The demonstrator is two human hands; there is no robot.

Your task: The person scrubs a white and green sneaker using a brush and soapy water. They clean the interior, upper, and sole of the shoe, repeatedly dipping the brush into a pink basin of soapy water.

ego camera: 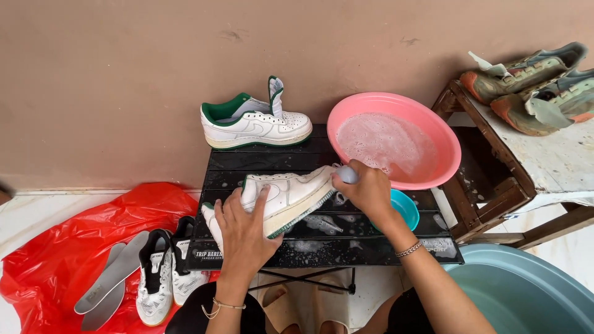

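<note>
My left hand (244, 226) grips a white sneaker with a green sole (291, 192), holding it tilted on its side on a black slatted folding table (371, 247). At the sneaker's toe end, my right hand (368, 188) is closed around a small pale brush (348, 175). The matching white and green sneaker (253, 124) stands upright at the table's back edge. A pink basin of soapy water (396, 139) sits at the back right of the table. Suds lie on the table top.
A small teal bowl (405, 207) sits under my right wrist. A red plastic bag (68, 247) on the floor at left holds black and white shoes (164, 269) and grey insoles (108, 281). Worn shoes (532, 83) rest on a wooden stool at right. A blue-grey tub (526, 291) is near right.
</note>
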